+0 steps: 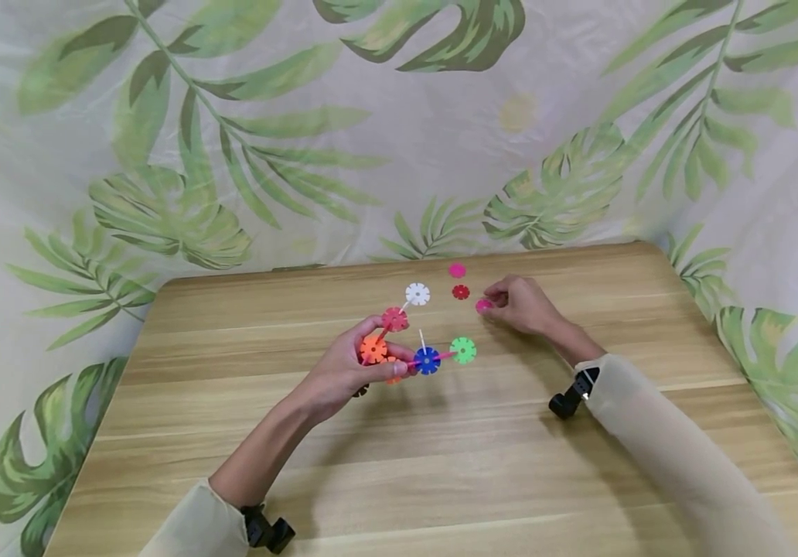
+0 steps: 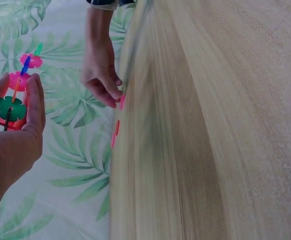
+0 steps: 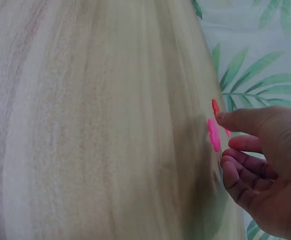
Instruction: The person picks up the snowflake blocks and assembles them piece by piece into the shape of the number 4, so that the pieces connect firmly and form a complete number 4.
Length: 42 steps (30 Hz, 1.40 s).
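My left hand (image 1: 332, 375) grips a chain of slotted interlocking discs by its orange disc (image 1: 373, 349). Two branches reach out from it: one through a red disc (image 1: 395, 319) to a white disc (image 1: 417, 294), the other through a blue disc (image 1: 427, 360) to a green disc (image 1: 463, 350). Several discs stand edge-on, and my fingers hide part of the chain. On the right, my right hand (image 1: 524, 304) reaches down to a loose pink disc (image 1: 484, 306), fingertips right at its edge. In the right wrist view a gap shows between thumb and forefinger beside this pink disc (image 3: 214, 135).
Beyond the hands, a dark red disc (image 1: 461, 292) and another pink disc (image 1: 458, 270) lie near the back edge of the wooden table (image 1: 232, 433). A leaf-patterned cloth (image 1: 441, 139) hangs behind the table.
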Tool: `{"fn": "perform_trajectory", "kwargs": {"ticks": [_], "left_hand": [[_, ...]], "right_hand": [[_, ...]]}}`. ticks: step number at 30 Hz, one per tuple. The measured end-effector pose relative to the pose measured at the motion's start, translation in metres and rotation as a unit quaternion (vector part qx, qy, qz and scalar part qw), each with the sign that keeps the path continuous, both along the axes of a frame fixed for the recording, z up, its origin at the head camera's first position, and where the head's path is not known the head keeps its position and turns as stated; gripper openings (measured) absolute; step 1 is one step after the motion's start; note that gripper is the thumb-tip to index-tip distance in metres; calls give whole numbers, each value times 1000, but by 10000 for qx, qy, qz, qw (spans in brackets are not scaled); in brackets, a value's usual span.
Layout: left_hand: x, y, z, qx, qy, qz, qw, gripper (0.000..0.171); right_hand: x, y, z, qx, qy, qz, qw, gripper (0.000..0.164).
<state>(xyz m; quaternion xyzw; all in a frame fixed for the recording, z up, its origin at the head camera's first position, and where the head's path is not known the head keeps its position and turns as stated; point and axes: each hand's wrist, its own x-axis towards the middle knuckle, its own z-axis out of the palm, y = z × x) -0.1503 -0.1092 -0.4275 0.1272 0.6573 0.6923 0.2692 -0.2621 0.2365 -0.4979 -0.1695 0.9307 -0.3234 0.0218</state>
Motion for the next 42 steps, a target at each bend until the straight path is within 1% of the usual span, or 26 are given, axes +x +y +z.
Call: {"fn": "perform_trajectory", "kwargs": {"ticks": [4,9,14,18,21,25,28,30,35,37,38,40,42], "left_hand": [[0,0,-1,-43,3,-8,10000,68],[1,-1,0,-93,35,-33,9999,71],[1,-1,1,-122,38,-22,9999,68],[1,-1,1,-129,57,-29,9999,63],[1,-1,0,-175,91,-29,9998,60],[1,-2,0,-243,157,-24,9996,57],[1,-2,-1,-246,178,-9,9995,57],[1,-2,-2,-242,198,1,9995,58],[0,0,-1,-231,239,-21,9994,59],[0,1,-1,-239,219,-20,9995,58],[0,1,-1,-238,209,-17,9995,58],[0,1,0,-255,180,8,9995,57],[0,1,0,-244,176,9,9995,57]], "right_hand": [[-1,1,-3,97,80,-89,9999,33],[-3,2,-6,18,112,-95,9999,28],[-4,1,-5,-131,-53,-182,9997,21],[-2,2,-6,-354,-230,-256,9988,20],[-1,2,-7,-597,-240,-209,9977,17],[5,0,-2,-1012,-350,-201,9940,12],[12,-3,7,-1406,-673,-336,9872,12],[17,-5,14,-1725,-940,-432,9796,14],[29,-9,33,-2651,-1460,-485,9519,22],[34,-11,40,-2962,-1567,-419,9413,24],[37,-12,44,-3053,-1602,-401,9378,25],[44,-15,51,-3212,-1625,-312,9324,26],[51,-20,59,-3311,-1603,-197,9297,27]]}}
